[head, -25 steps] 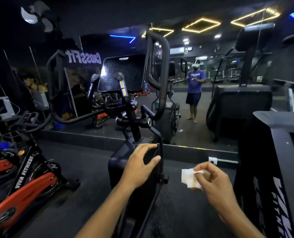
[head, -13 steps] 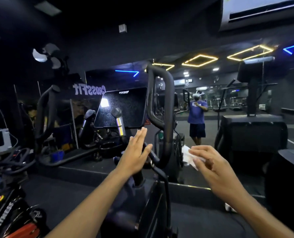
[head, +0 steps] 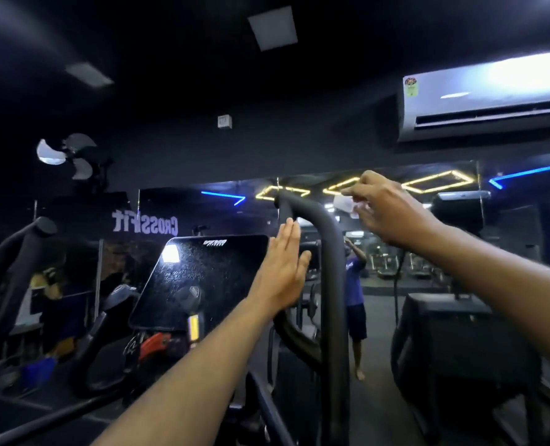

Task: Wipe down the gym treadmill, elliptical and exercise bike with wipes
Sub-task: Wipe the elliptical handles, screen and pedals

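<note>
Filling the lower centre of the frame: the black elliptical machine (head: 334, 317), with its thick curved black handlebar tube (head: 318, 226) rising from the bottom edge and arching over to the left near the middle of the frame. To the left of that tube, tilted and glossy, the machine's dark rectangular console screen (head: 202, 278), with a bright glare spot at its upper left corner. Along the left edge, a second curved black handle (head: 19, 252) of the same machine.

Behind, across the middle of the frame, a wide wall mirror (head: 395, 252) showing yellow and blue light strips, reversed white "CrossFit" lettering (head: 145, 224) and a standing figure in a blue shirt. In the upper right, a white wall-mounted air conditioner (head: 489, 98). In the upper left, a wall fan with pale blades (head: 69, 156). At lower right, a bulky black machine housing (head: 453, 342), blurred.

Reaching up from the bottom centre, the left hand (head: 283, 272): flat, fingers straight and pressed together, fingertips just at the underside of the handlebar's arch, palm side against or just beside the tube; contact not certain.

Coming in from the right edge, the right hand (head: 386, 210): raised just right of the top of the arch, thumb and fingers curled, pinching a small crumpled white wipe (head: 344, 203). Wipe near the handlebar's top bend, apparently not touching it.
</note>
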